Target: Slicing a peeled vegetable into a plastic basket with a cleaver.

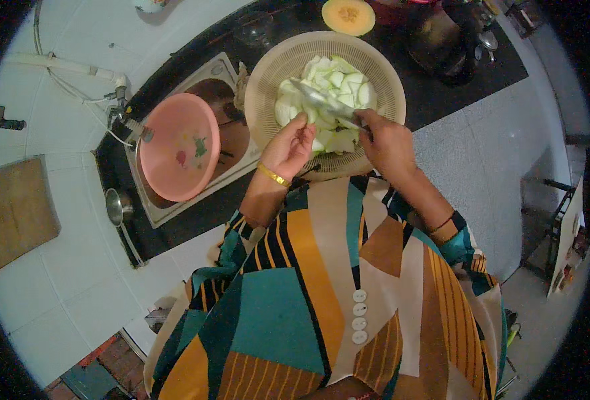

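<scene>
A round beige plastic colander (265, 75) stands before me, heaped with pale green-white slices of a vegetable or melon (345, 82). Over its near right part, my right hand (387, 142) grips the handle of a knife (325, 102); the blurred blade points up and left across the slices. My left hand (292, 145), wearing a gold bracelet, is over the near left part, fingertips pinched together around what looks like a pale green piece, partly hidden by the fingers.
Left of the colander is a steel sink (157, 217) with a pink plastic basin (180, 187) in it. A metal ladle (119, 207) lies on the black counter (195, 235) beyond. A halved orange-fleshed melon (349, 17) and a dark pot-like vessel (437, 47) are at the far side.
</scene>
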The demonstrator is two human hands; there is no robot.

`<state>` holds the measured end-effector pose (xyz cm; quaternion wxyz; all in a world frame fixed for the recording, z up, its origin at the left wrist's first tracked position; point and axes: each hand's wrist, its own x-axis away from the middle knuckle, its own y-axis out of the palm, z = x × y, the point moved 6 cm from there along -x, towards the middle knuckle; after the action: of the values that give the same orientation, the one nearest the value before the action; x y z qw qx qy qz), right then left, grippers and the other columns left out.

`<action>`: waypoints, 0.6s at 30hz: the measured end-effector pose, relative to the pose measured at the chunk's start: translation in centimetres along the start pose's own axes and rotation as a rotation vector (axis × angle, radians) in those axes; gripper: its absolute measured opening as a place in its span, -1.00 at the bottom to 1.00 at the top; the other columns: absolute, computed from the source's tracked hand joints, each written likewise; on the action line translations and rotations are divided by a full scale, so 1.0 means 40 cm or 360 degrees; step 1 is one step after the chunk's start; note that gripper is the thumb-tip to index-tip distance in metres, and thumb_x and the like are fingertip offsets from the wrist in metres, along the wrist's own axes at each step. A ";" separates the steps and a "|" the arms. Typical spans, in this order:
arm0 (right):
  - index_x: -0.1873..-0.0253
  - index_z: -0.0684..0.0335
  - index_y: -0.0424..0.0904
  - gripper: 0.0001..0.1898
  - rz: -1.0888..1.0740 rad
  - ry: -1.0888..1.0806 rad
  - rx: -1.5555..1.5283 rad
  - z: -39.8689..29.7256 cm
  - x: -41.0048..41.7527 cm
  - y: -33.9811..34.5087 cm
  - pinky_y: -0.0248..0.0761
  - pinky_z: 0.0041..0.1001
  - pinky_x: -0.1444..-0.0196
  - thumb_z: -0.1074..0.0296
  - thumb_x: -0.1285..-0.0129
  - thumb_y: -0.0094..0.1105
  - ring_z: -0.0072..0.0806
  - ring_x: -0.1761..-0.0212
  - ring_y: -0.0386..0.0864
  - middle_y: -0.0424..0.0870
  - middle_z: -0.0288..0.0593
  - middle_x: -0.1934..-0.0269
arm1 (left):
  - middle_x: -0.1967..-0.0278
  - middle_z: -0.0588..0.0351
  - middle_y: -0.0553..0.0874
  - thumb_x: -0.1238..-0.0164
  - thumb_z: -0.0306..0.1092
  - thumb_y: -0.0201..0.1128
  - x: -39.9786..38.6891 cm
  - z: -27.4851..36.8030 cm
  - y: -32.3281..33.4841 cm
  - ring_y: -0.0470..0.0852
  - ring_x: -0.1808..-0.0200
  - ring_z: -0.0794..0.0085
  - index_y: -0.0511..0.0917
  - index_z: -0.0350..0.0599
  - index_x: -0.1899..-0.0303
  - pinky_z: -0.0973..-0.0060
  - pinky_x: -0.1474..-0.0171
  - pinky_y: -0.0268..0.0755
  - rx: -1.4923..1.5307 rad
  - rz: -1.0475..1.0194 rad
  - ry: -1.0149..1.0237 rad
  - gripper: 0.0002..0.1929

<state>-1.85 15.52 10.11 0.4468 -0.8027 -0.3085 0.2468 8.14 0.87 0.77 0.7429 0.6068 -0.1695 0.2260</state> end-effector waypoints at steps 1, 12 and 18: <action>0.02 0.17 0.46 -0.63 -0.0001 -0.0004 -0.0002 -0.013 0.004 -0.005 0.48 -0.28 0.35 0.49 0.01 0.21 -0.15 0.37 0.61 0.62 -0.08 0.37 | 0.28 0.10 0.60 -0.22 -0.49 0.22 -0.009 0.002 -0.025 0.60 0.26 0.45 0.47 -0.23 0.17 0.65 0.24 0.53 -0.0030 0.0110 0.0113 -0.83; -0.02 0.17 0.46 -0.61 0.0170 -0.0469 -0.0109 -0.132 0.033 -0.039 0.47 -0.31 0.39 0.41 -0.03 0.24 -0.20 0.41 0.61 0.61 -0.09 0.40 | -0.12 -0.05 0.46 -0.45 -0.11 -0.14 -0.058 -0.026 -0.019 0.43 -0.15 0.16 0.34 -0.15 -0.14 0.21 -0.27 0.26 0.0270 -0.0566 -0.0021 -0.60; -0.04 0.17 0.45 -0.59 0.0161 -0.0446 -0.0101 -0.126 0.044 -0.034 0.47 -0.30 0.37 0.41 -0.02 0.25 -0.21 0.41 0.61 0.62 -0.11 0.37 | -0.11 -0.03 0.46 -0.43 -0.15 -0.14 -0.050 -0.037 -0.035 0.42 -0.14 0.18 0.32 -0.12 -0.15 0.23 -0.24 0.28 0.0180 -0.0696 -0.0118 -0.62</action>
<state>2.39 14.48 13.50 0.3609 -0.7886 -0.3346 0.3686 7.18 1.83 -1.74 0.7323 0.6777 -0.0483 0.0463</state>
